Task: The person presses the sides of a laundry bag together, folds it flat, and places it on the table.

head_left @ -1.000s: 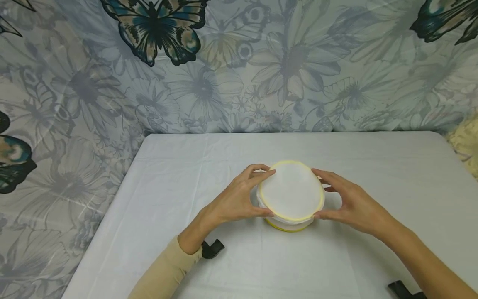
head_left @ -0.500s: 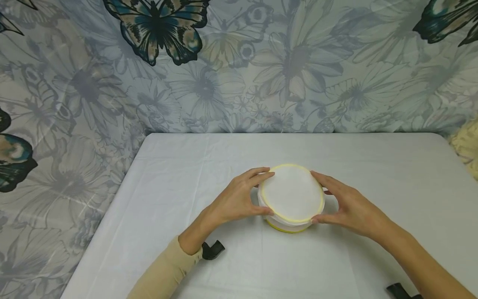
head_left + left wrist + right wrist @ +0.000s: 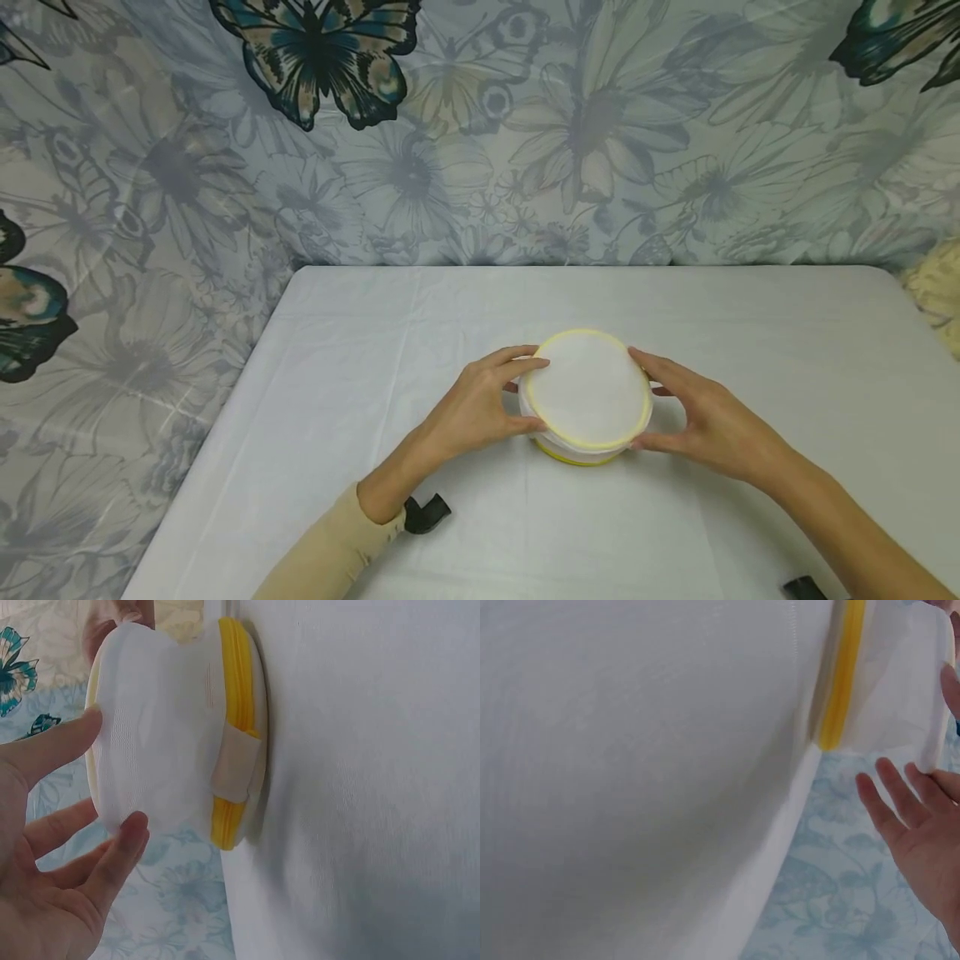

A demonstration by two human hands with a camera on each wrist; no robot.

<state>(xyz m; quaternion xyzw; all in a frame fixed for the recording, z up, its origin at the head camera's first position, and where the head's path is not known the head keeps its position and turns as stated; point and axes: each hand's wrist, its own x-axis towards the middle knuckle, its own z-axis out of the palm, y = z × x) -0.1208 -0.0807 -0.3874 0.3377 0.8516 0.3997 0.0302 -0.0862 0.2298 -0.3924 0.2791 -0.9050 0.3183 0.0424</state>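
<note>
A round, white mesh laundry bag (image 3: 588, 387) with pale yellow piping round its top stands upright on the white-covered table. Its yellow zipper (image 3: 238, 682) runs round the base, and a pale fabric tab (image 3: 236, 763) covers part of it. My left hand (image 3: 480, 404) holds the upper rim from the left, thumb at the front edge and fingertips farther back. On the opposite side my right hand (image 3: 712, 421) grips the rim between thumb and fingers. In the right wrist view, some of its fingers (image 3: 901, 796) are spread beside the mesh wall. The bag's far side is hidden.
White cloth covers the table (image 3: 360, 350). Behind it and at the left hangs a grey-blue curtain (image 3: 412, 183) printed with flowers and butterflies. Black straps (image 3: 427, 514) show at the wrists. Yellowish fabric (image 3: 937, 287) is at the right edge.
The bag's top has sunk slightly toward me. My left fingers have shifted a little down along the rim. My right hand has barely moved, staying at the rim.
</note>
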